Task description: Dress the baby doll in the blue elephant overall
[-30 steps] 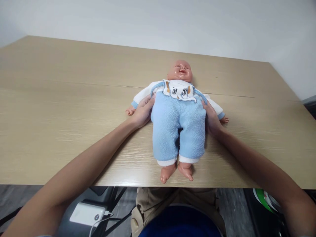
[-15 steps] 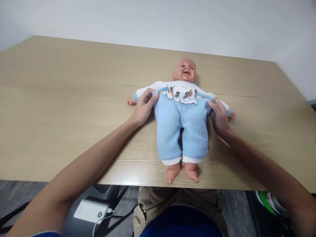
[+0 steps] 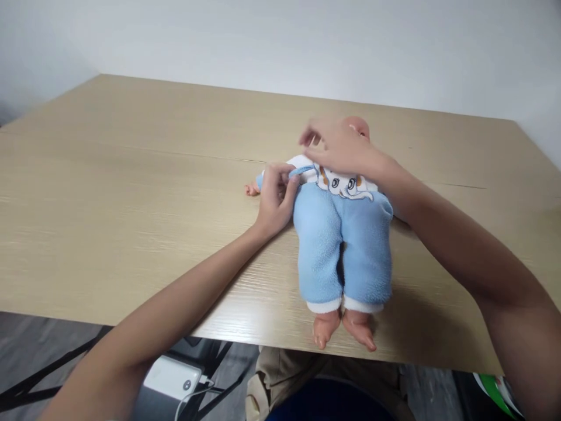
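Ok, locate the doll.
In the head view, right of centre, the doll lies on the table, feet toward the near edge, left hand at its waist.

no readable text, label, brand, number or sign appeared on the doll's outfit [image 3: 322, 240], the white device [image 3: 172, 377] below the tabletop [image 3: 153, 204] or the partly hidden green-and-white item [image 3: 497, 394] at lower right.

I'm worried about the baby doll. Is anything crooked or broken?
The blue strap looks odd: it runs sideways from the elephant bib to the left hand, not over the shoulder. Nothing looks broken, but the right hand hides part of the doll.
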